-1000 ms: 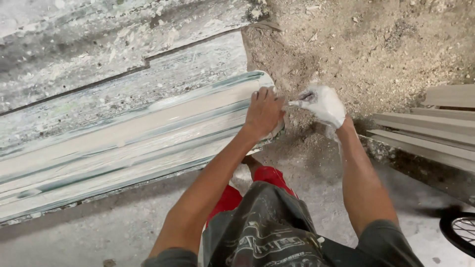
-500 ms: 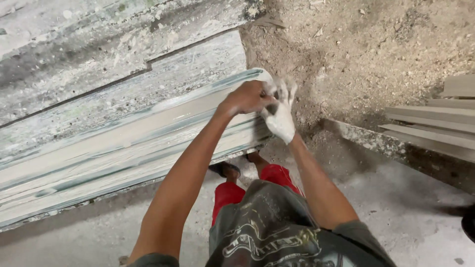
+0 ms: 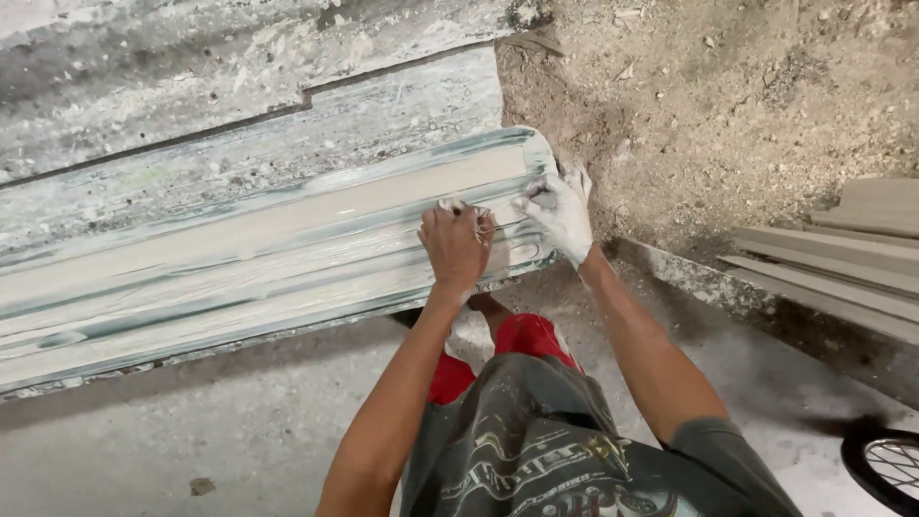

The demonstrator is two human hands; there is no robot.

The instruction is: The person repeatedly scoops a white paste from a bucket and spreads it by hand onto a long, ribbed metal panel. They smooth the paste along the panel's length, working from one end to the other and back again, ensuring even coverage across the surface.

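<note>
1. Lying lengthwise across the middle of the view is a long plaster moulding, pale cream with greenish-grey ridges; it is resting on a plaster-streaked grey surface.
2. Left hand: it is pressing on the moulding near the right end, fingers curled shut into a loose fist, with a small white lump of plaster showing at the knuckles; whether it is gripping anything else cannot be told.
3. Right hand: coated in white plaster, it is lying just beside the left hand, against the very end of the moulding, fingers spread and partly bent around the rounded tip.
4. Dirt ground: brown and crumbly, it is filling the area beyond the moulding's right end.
5. Flat pale boards: they are lying stacked well to the right of the moulding.
6. Concrete floor: grey and dusty, it is spreading below the moulding's near edge.
7. Red shorts and a dark printed shirt: they are showing below the moulding, between the person's forearms.
8. Spoked wheel: only part is showing, far right of the moulding at the lower corner.
</note>
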